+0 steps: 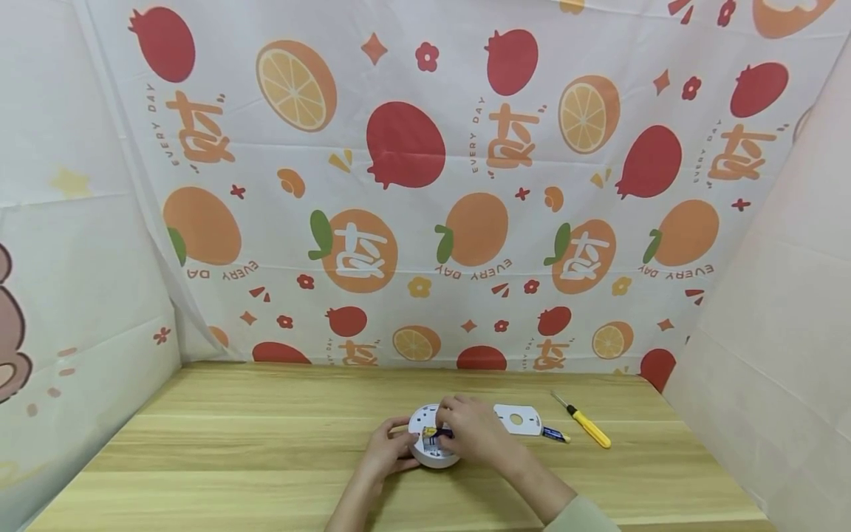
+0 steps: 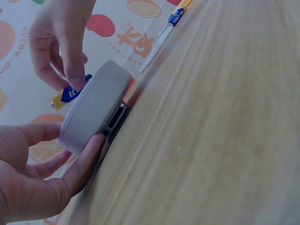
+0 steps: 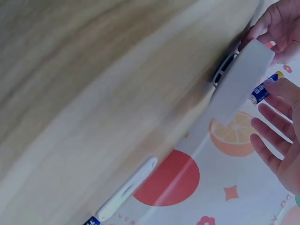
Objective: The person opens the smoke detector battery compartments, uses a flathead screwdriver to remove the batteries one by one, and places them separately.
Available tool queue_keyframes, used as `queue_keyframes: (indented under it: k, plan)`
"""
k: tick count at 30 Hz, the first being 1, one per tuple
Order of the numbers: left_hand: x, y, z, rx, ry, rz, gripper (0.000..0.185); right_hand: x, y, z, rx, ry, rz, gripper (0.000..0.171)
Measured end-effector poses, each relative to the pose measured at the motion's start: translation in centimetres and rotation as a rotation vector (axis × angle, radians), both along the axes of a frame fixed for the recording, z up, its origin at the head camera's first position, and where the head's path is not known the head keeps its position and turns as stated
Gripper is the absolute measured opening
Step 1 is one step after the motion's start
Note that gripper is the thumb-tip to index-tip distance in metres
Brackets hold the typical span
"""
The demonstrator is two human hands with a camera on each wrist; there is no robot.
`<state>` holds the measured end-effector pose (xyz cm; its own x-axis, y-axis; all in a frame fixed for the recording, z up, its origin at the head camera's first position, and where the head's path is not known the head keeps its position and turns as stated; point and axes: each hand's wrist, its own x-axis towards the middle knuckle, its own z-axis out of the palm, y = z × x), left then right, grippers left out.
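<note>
My left hand (image 1: 385,452) grips the rim of a round white device (image 1: 433,459) with thumb and fingers. The device's upper face shows small holes and a recessed battery compartment (image 1: 433,443). From the side, it stands slightly off the wood on a dark slotted base (image 2: 115,118). Between the thumb and fingers of my right hand (image 1: 475,432) is a blue-and-yellow battery (image 2: 57,101), held tilted close over the compartment. Its other fingers spread out loosely in the right wrist view.
To the right lies a white plate (image 1: 528,420) with a round hole. A second blue-and-yellow battery (image 1: 557,434) lies at its end. Further right is a screwdriver (image 1: 592,428) with a yellow handle. Fruit-print cloth (image 1: 412,251) hangs behind the wooden table (image 1: 266,443).
</note>
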<state>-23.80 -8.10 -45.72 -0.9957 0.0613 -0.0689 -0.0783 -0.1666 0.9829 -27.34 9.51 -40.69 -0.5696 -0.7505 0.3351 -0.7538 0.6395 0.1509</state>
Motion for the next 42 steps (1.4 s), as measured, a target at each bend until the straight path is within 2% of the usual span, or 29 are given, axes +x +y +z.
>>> queue_keyframes:
  k: [8,15,26,42]
  plan:
    - [0.0,0.1,-0.1,0.005,0.003,0.007,0.050,0.1,1.0,0.7,0.016,-0.032,-0.015,0.012]
    - [-0.1,0.1,-0.3,0.005,-0.005,0.009,0.050,0.0,2.3,1.1,0.007,0.010,-0.008,0.011]
    - [0.0,0.1,0.0,-0.012,-0.009,0.016,0.051,-0.5,4.1,1.0,0.023,-0.018,-0.055,0.011]
    - [-0.1,0.1,0.0,0.002,-0.020,0.012,0.050,-0.9,6.1,0.3,0.019,-0.004,-0.081,0.010]
